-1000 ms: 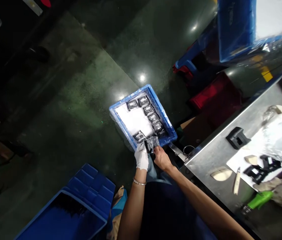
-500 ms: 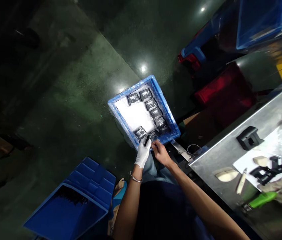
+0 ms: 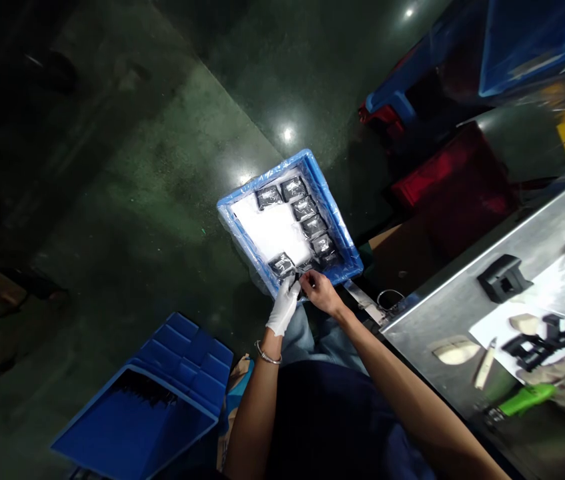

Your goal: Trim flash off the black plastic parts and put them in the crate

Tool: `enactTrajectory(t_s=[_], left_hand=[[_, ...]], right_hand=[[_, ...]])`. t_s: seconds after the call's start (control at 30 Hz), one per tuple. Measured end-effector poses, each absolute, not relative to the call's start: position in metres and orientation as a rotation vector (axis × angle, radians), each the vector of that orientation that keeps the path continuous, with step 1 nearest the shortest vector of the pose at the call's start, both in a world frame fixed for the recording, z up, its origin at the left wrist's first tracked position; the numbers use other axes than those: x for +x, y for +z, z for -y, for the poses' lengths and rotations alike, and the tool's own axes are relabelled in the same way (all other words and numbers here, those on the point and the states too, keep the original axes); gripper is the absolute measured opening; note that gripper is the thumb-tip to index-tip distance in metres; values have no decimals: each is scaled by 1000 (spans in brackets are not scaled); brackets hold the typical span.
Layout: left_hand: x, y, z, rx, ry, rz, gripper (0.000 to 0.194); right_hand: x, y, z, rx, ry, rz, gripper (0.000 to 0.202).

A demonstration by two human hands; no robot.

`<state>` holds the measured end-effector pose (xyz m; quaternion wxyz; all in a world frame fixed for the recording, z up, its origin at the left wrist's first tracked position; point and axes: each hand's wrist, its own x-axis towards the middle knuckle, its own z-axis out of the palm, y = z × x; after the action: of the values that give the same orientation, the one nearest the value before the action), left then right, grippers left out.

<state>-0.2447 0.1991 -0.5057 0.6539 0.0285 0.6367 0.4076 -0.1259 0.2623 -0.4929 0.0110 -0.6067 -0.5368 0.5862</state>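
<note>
A blue crate (image 3: 333,208) lined with clear plastic stands in front of me, with a white sheet (image 3: 275,230) inside. Several black parts in clear wrapping (image 3: 305,208) lie along its right side and far end, and one wrapped part (image 3: 281,264) sits at the near left. My left hand (image 3: 284,305), in a white glove, is closed on a small black part at the crate's near edge. Bare and closed, my right hand (image 3: 318,291) pinches at that same spot; what is between its fingers is too small to make out.
At the right, a metal table (image 3: 412,333) bears a black part (image 3: 503,279), a cutter (image 3: 485,364) and a green-handled tool (image 3: 526,400). A blue bin (image 3: 137,427) stands at the lower left. Red crates (image 3: 455,180) lie beyond the table.
My right hand has moved slightly left and up, closer to the gloved hand. My left hand has shifted a little left and down.
</note>
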Motion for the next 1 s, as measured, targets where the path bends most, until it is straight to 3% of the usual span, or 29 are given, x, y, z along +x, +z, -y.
enactTrajectory(t_s=[0.2,0.4,0.57,0.73,1.0], left_hand=[[-244,-505,-203,92,875,-1411,19],[-247,-505,-201,-12,849,-1399,34],[-242,-510,-207,-103,892,-1413,34],[-244,-516,-216,-264,986,-1461,39],[-250,-517,-220,-315,1107,-1335,35]], right_hand=[[-128,-491,-268,-1996,1715,1730,20],[-132,-476,-275,-1703,1798,1853,8],[-131,-473,-270,-1696,1783,1796,8],[-116,-479,-260,-1938,1601,1640,20],[-125,-477,-257,-1819,1707,1670,21]])
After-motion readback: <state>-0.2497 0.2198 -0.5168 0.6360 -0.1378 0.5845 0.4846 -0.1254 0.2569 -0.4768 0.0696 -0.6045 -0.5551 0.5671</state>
